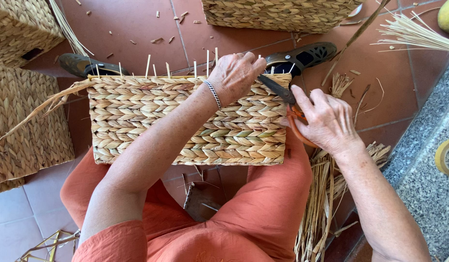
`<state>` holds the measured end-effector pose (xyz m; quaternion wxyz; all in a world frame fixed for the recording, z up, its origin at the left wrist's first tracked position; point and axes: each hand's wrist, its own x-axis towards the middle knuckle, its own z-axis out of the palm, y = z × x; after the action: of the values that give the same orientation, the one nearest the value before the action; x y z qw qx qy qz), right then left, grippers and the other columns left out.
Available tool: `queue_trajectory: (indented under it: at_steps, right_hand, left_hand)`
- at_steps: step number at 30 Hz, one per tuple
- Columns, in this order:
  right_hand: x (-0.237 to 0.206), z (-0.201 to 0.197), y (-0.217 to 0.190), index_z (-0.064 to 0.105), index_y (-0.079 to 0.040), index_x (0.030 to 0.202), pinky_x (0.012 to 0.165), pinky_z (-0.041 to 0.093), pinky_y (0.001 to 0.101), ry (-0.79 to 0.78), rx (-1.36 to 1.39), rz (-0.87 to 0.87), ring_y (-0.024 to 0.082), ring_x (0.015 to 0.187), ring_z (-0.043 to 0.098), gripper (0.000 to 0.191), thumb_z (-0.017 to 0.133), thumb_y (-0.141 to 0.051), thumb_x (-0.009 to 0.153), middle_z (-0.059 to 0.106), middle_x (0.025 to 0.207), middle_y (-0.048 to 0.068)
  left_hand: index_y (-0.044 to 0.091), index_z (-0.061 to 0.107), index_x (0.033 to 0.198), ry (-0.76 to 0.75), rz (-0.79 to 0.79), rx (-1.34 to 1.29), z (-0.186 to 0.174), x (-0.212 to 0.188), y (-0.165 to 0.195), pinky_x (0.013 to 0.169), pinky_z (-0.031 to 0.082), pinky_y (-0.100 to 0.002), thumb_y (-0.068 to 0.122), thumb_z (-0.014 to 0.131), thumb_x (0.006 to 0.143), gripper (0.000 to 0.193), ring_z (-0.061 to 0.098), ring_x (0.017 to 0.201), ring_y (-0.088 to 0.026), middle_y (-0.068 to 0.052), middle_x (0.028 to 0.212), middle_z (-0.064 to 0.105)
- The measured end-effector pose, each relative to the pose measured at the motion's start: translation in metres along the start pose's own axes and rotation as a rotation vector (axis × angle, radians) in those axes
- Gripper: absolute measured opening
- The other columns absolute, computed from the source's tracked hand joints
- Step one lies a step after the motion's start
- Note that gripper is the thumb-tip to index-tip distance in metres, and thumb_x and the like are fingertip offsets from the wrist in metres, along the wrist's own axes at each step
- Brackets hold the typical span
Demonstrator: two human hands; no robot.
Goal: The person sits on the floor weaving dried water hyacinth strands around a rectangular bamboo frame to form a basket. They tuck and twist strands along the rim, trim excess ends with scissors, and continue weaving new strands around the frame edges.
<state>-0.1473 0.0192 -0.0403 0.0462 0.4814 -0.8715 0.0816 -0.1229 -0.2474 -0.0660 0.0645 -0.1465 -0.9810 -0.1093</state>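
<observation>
Head view: rectangular woven straw basket (185, 121) across lap, left hand (234, 75) clamped on rim at one o'clock; right hand (326, 121) gripping orange-handled scissors (282, 94). Best snipping flush, blades clear of fingers.

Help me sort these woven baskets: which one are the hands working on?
The rectangular basket on the lap, stalks poking above its rim; left hand grips its top edge. The others sit untouched on the floor.

This is a home basket-weaving workspace on a terracotta tile floor (132, 24). Around the woven basket (185, 121) stand more woven baskets (278, 14), with bundles of straw (321, 204) and trimmed scraps scattered beside it.
</observation>
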Motion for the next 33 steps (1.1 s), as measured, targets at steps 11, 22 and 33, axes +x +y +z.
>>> queue_trajectory:
  at_steps: [11, 22, 33]
  right_hand:
    - [0.003, 0.015, 0.007, 0.064, -0.006, 0.135, 0.060, 0.058, 0.0427, -0.018, -0.024, -0.028, 0.030, 0.066, 0.070, 0.059, 0.080, -0.029, 0.084, 0.063, 0.077, 0.012]
    - [0.007, 0.005, -0.003, 0.063, -0.005, 0.137, 0.061, 0.053, 0.0442, 0.046, 0.025, -0.038, 0.031, 0.067, 0.065, 0.068, 0.083, -0.043, 0.083, 0.059, 0.078, 0.013]
    - [-0.022, 0.017, 0.003, 0.063, -0.007, 0.139, 0.070, 0.056, 0.0400, 0.146, 0.121, 0.069, 0.028, 0.080, 0.067, 0.068, 0.091, -0.027, 0.080, 0.061, 0.092, 0.010]
  left_hand:
    - [0.005, 0.055, 0.120, -0.003, 0.032, 0.033, 0.003, -0.001, 0.002, 0.060, 0.057, -0.043, 0.006, 0.068, 0.080, 0.041, 0.070, 0.083, -0.031, -0.014, 0.097, 0.064]
    - [0.007, 0.054, 0.115, 0.052, 0.035, -0.022, -0.001, -0.001, 0.000, 0.057, 0.057, -0.045, 0.008, 0.068, 0.084, 0.034, 0.072, 0.076, -0.034, -0.014, 0.091, 0.067]
    - [0.008, 0.060, 0.106, 0.297, -0.319, -0.191, -0.042, -0.055, -0.080, 0.066, 0.057, -0.044, 0.005, 0.065, 0.095, 0.013, 0.071, 0.074, -0.031, -0.009, 0.085, 0.069]
